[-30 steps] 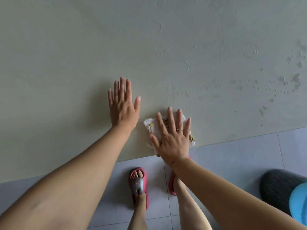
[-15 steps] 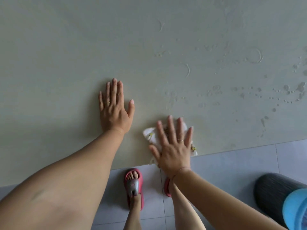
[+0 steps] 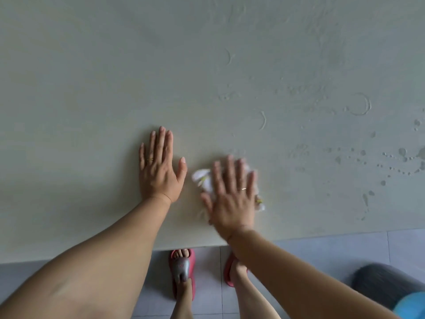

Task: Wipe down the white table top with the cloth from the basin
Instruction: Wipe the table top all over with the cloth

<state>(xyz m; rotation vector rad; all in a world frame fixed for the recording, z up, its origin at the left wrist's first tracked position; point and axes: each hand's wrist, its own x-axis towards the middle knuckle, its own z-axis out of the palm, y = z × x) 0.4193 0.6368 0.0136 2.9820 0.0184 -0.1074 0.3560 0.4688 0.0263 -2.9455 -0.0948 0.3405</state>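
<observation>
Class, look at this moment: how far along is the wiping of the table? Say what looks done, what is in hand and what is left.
Done: the cloth is out on the table; faint curved smears suggest some passes already.
In hand: the right hand presses flat on the cloth, blurred mid-stroke near the front edge; the left hand rests flat beside it.
Left: droplets still bead at the right side.

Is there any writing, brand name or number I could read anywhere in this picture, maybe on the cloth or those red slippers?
No readable text anywhere.
Left slipper: a small mark on the grey strap, too blurred to read.
Cloth under the right hand: only a yellow-green pattern, blurred by motion, no letters.
Table top: water marks and droplets, no writing.
Left hand: a plain ring, no lettering visible.
</observation>
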